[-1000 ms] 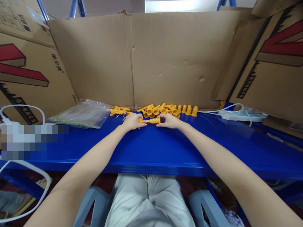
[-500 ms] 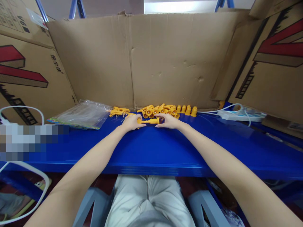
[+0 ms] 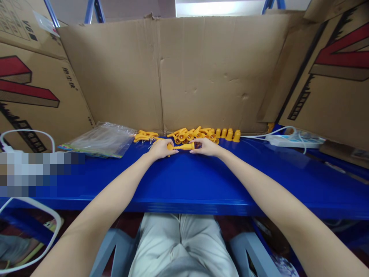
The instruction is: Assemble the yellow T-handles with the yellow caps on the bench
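Observation:
A yellow plastic piece [image 3: 184, 147] with a twisted thin stem and a thicker ribbed end lies level between my two hands, just above or on the blue table. My left hand [image 3: 158, 150] is closed on its thin, round-ended side. The thumb and fingers of my right hand [image 3: 206, 147] pinch around the thicker end, where a small dark part shows. Behind the hands, several yellow cup-mouthed pieces [image 3: 189, 136] lie in a heap. Yellow branching pieces with small metal chains [image 3: 144, 135] are beyond my left hand. Several yellow caps [image 3: 229, 135] stand upright to the right.
Clear plastic bags [image 3: 100, 140] lie on the blue table [image 3: 184, 181] at the left. A white power strip [image 3: 294, 141] with cables sits at the right. Cardboard walls [image 3: 213, 73] enclose the back and sides. White cables hang at the left edge.

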The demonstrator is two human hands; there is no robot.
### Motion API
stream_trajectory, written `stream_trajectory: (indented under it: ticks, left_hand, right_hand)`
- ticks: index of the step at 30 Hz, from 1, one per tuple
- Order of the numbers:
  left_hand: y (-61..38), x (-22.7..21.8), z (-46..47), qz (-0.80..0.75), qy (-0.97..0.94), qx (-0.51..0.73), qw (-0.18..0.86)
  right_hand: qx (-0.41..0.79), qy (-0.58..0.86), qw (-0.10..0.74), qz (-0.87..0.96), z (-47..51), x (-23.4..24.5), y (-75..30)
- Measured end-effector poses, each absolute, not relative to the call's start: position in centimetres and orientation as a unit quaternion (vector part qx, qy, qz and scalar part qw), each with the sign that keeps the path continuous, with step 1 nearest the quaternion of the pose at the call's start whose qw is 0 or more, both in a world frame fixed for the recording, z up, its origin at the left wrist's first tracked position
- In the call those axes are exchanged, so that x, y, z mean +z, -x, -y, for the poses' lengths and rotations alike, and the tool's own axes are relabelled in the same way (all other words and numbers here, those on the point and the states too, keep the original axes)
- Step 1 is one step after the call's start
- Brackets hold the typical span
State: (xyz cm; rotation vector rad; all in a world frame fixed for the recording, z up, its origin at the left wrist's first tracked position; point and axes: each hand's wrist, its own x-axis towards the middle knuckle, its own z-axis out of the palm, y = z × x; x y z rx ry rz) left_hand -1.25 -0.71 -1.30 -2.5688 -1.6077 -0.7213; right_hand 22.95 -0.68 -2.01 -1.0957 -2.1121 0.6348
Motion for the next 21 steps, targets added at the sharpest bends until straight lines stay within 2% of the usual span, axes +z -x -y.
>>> stream_trajectory:
  ticks: [7,11,14,17,19,21]
  left_hand:
    - [1.2,-1.4,0.7,0.475,0.802,-0.351,-0.087]
    - [1.1,-1.6,0.2,0.437,0.774,-0.44,-0.13]
    - [1.4,-1.7,-0.3,0.463,0.731,-0.485,-0.129]
    - [1.8,-1.7,-0.7,0.494,0.715,-0.48,-0.122]
    - [2.0,-1.9,-0.8,0.505,0.727,-0.455,-0.101]
    - [2.2,-2.1,-0.8,0.506,0.753,-0.416,-0.065]
  right_hand:
    - [0.49,0.379,0.473,0.627,1.4,0.1,-21.0]
    - [0.558,0.401,0.51,0.518,1.6,2.9,-19.4]
    - [0.544,0.442,0.533,0.474,0.8,5.2,-18.4]
    - [0.485,0.477,0.577,0.451,-0.8,6.7,-17.5]
    - [0.408,0.495,0.604,0.473,-2.2,6.8,-16.9]
    - [0.278,0.505,0.619,0.534,-3.5,6.1,-16.5]
